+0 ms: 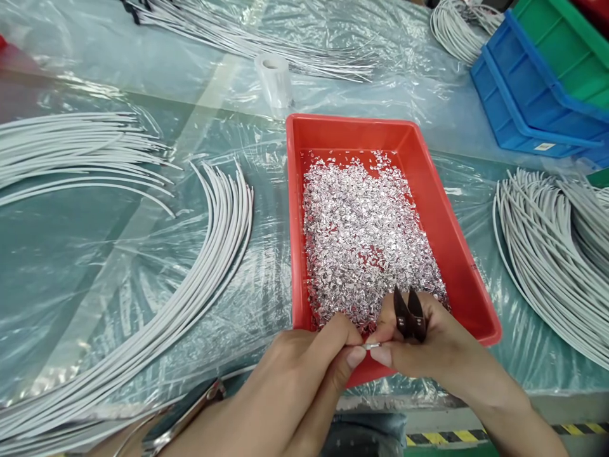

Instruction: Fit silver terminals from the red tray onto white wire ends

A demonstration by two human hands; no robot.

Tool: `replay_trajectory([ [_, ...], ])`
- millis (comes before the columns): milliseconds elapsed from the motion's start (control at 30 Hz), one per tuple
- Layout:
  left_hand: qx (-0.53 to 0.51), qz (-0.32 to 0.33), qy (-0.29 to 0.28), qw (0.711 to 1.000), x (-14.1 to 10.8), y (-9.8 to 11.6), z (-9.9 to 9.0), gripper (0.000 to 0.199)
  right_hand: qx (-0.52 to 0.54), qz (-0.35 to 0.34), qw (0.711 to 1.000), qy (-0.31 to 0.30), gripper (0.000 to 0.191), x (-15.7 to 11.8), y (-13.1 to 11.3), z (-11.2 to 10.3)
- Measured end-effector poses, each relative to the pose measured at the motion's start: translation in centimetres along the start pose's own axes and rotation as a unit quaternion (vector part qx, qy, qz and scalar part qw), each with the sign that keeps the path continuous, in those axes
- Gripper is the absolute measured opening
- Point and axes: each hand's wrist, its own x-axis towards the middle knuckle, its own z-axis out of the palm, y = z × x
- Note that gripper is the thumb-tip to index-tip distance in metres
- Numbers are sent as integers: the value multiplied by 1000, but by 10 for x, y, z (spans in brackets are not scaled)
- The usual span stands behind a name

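Note:
Over the near edge of a red tray (459, 254), my two hands meet fingertip to fingertip. My left hand (314, 374) pinches a thin white cable near its end (373, 346). From the right, the thumb and index finger of my right hand (423, 343) close on the tip of that same cable. Dark thread snips (409, 314) sit in my right hand, blades apart and pointing up. Small silvery foil scraps (361, 222) cover much of the tray's floor.
White cable bundles (209, 266) lie left, with more (71, 149) beyond. Coiled cables (547, 247) lie right. A clear film roll (275, 79) stands behind the tray, near thin wires (266, 44). Blue bins (528, 95) and a green bin (571, 51) are stacked at back right.

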Motion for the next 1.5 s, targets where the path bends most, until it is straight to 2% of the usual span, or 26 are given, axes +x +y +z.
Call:
replay_trajectory([
  [500,-8,7,-35,999,3,4,-4,14,3,-2,999,-34,11,0,1,-4],
  [800,9,18,-17,1000,4,6,-4,16,19,18,998,-55,12,-1,4,-8],
  [967,-12,24,-63,998,5,5,-12,15,17,14,997,-70,8,0,2,-8],
  [1100,-23,4,-70,997,4,5,-13,15,27,19,997,-75,9,1,0,-7],
  [1500,-57,-21,-80,995,6,10,-18,18,17,4,999,-51,14,-1,1,-2],
])
